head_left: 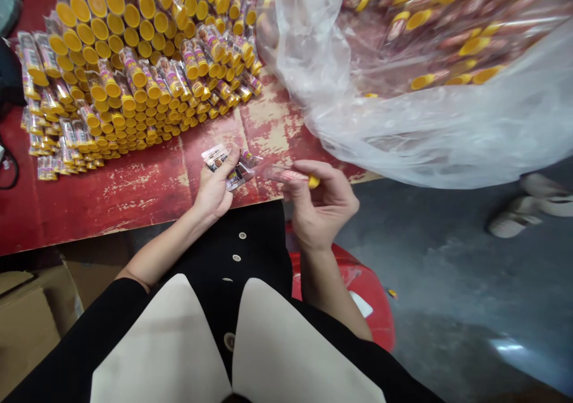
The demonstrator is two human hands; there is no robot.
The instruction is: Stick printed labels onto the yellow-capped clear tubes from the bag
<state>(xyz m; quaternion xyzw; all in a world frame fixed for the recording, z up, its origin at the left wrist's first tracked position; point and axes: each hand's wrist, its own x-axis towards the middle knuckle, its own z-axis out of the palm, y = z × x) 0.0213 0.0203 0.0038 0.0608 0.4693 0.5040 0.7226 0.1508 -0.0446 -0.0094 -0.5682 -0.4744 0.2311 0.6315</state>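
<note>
My left hand [217, 185], near the table's front edge, has its thumb pressed on a small stack of printed cards or clear sleeves [236, 175]. Just to its right, my right hand [320, 203] pinches a clear tube with reddish contents [286, 175] and a yellow cap [313, 182]. The tube lies almost level, its far end pointing at the sleeves; whether they touch is unclear. Behind my left hand rises a large pile of yellow-capped tubes [129, 101], caps facing me.
A big clear plastic bag [394, 128] with more yellow-capped tubes covers the right of the worn red table [147, 194]. Below are a red stool [376, 307], cardboard boxes [27, 331] at left and a shoe [510, 218] on the floor at right.
</note>
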